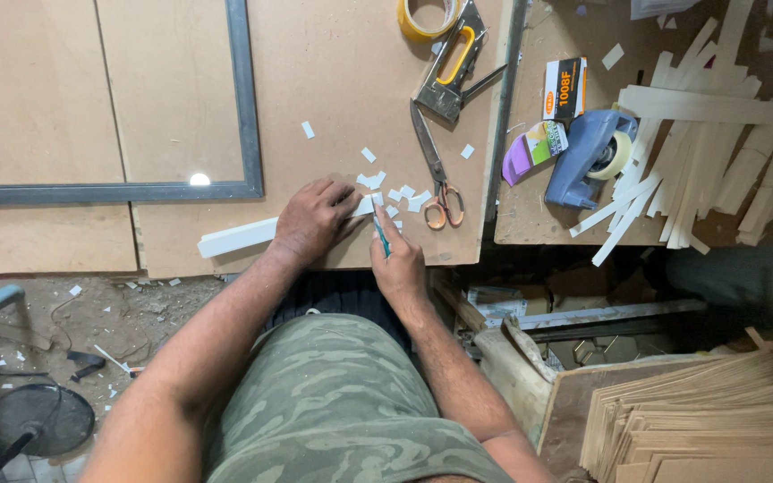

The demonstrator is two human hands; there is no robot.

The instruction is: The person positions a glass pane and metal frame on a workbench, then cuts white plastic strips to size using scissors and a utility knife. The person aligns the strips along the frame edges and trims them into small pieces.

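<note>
My left hand (317,217) presses flat on a long white strip (236,237) that lies along the front edge of the brown board (333,98). My right hand (398,259) grips a small teal-handled cutter (380,234), its tip at the strip's right end. Several small white offcuts (404,195) lie scattered just beyond the hands.
Scissors with orange handles (436,174), a staple gun (451,63) and a yellow tape roll (424,16) lie on the board. To the right sit a blue tape dispenser (590,152), a staple box (565,88) and a pile of pale strips (709,152). Stacked veneer sheets (709,420) rest lower right.
</note>
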